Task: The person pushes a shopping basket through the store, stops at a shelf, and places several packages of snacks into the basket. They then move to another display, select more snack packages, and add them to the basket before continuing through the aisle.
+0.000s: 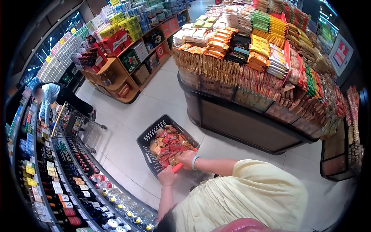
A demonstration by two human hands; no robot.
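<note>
Head cam: my L hand point(168, 176) & R hand point(187, 158) both clenched on red handle point(178, 167) of basket point(148, 139), just left of snack stand point(247, 123) base. Packed w/ packets point(172, 145): prob light-ish, stiff plastic; handle's the best hold.

Left hand point(167, 176) and right hand point(186, 158) (wristband on right) both closed around the red handle point(178, 167) of the dark basket point(146, 149), near centre. Basket full of red and orange snack packets point(170, 145). Display island point(247, 123) to the right, stacked with snacks. Bottle shelves point(65, 181) near left. Another person point(48, 98) bent over at far left.
</note>
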